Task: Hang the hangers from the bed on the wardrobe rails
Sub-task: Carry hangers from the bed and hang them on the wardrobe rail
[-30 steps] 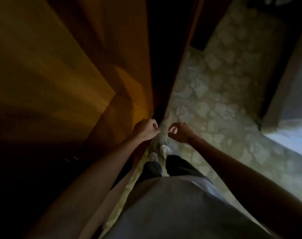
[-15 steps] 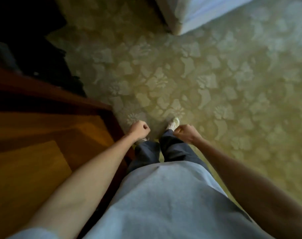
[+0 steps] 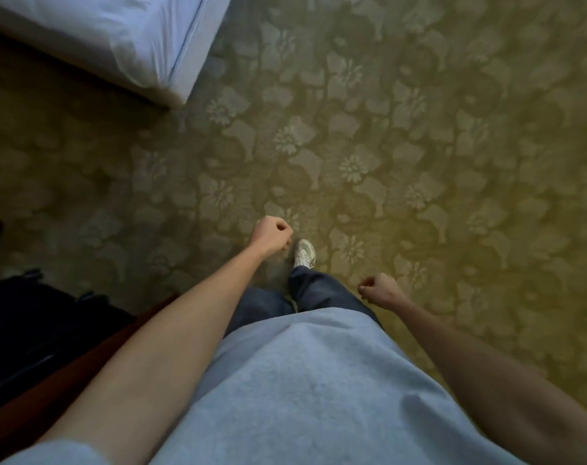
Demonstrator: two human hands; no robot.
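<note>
Both hands empty. Left hand (image 3: pixel 271 237) is a loose fist, fingers curled in on the palm with nothing between them. Right hand (image 3: pixel 379 292) is the same: curled fingers, thumb tucked against the forefinger, no hanger in it. My read is that the curl is just a walking arm swing, not a grip. The left hand is out ahead of the body, the right drawn back beside the hip.

Bed (image 3: pixel 117 38): only one corner shows, far beyond the left fingertips, up and to the left, well apart from both hands. White sheet hangs over the corner. No hangers are visible on that bit of sheet; the rest of the bed is cut off by the frame edge, so whether any lie there can't be told.

Patterned carpet (image 3: pixel 419 146) fills the space past both sets of fingers. One white shoe (image 3: pixel 304 253) is planted just beside the left knuckles, toe pointing up-frame, which fits a step in that direction. The other foot is hidden under the trouser leg (image 3: pixel 319 290) and shirt (image 3: pixel 319 380).

Behind the left wrist, a red-brown wooden edge (image 3: pixel 84 357) and something black (image 3: pixel 33 323) sit in deep shadow; can't identify either. No rails in view.

Judgement: this is a fetch leg, heading towards the bed with nothing picked up yet.
</note>
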